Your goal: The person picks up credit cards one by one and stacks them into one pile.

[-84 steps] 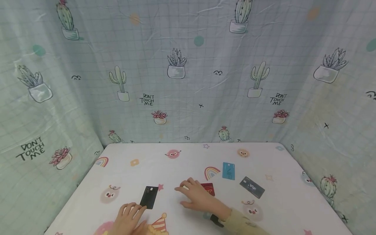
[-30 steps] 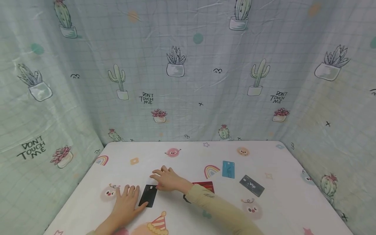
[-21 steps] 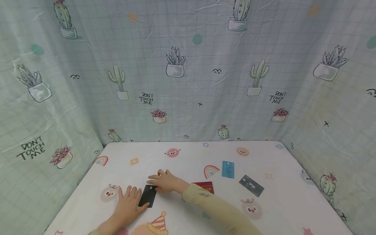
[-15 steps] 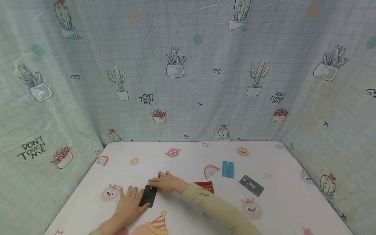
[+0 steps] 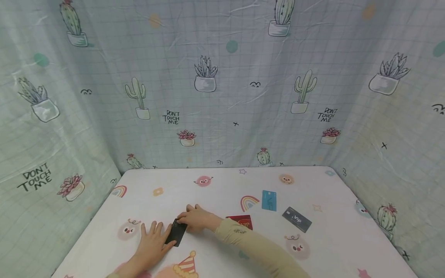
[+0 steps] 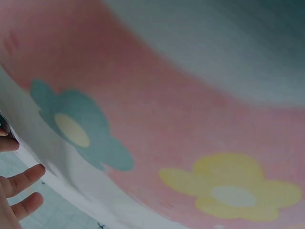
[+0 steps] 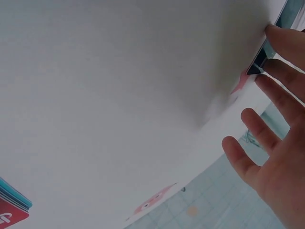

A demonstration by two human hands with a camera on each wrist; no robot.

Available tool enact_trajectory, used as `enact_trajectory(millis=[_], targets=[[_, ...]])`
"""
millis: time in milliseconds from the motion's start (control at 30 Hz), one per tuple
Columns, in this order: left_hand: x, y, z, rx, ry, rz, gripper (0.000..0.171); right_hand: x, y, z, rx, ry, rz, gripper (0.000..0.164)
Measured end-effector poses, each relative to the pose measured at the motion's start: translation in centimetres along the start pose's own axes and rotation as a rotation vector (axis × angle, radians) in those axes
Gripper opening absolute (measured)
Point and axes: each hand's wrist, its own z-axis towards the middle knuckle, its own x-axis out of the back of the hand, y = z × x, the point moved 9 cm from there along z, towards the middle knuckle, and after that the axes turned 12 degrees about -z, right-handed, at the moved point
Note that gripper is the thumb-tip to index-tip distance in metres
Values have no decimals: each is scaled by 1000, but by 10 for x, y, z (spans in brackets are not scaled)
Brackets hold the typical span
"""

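A black card (image 5: 177,232) lies slantwise on the table between the two hands. The left hand (image 5: 153,241) holds it from the left side, thumb on the lower edge and index finger at the left edge, other fingers spread. The right hand (image 5: 199,218) reaches across and pinches the card's upper end. In the right wrist view, thumb and fingertips of the right hand (image 7: 281,129) meet at the card's dark corner (image 7: 257,67), while the other fingers stand apart. The left wrist view shows only part of the left hand (image 6: 16,188) at its edge.
A red card pile (image 5: 246,221), partly behind the right sleeve, shows layered edges in the right wrist view. A blue VIP card (image 5: 269,200) and a dark grey VIP card (image 5: 297,219) lie to the right. A patterned curtain (image 5: 222,116) surrounds the white printed table (image 5: 215,185).
The right hand has moved left from beside the red pile to the black card, and its fingers have drawn in on its upper end. The left hand has come forward; the card has turned slightly.
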Motion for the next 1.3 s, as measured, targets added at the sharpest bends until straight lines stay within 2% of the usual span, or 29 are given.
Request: enact_trajectory(millis=[167,333,567,767,867,1067,1300], targets=[[4,6,-1,-34,28,25,50,1,-3,1,9,32,-2,37],[9,16,-2,-75,71,44,45,-1,-3,0,6,25,-9,38],[4,18,-2,-24,7,-9,62,-3,-5,-2,29,24,-18,42],[5,15,0,-13,15,6,58,4,-3,-6,30,82,-19,34],[6,14,0,-19,26,16,56,5,-3,-7,25,105,-26,34],[10,12,1,-75,35,47,52,3,-2,-9,12,122,-9,34],[5,2,4,-87,-40,15,52,2,1,-12,10,116,-9,40]])
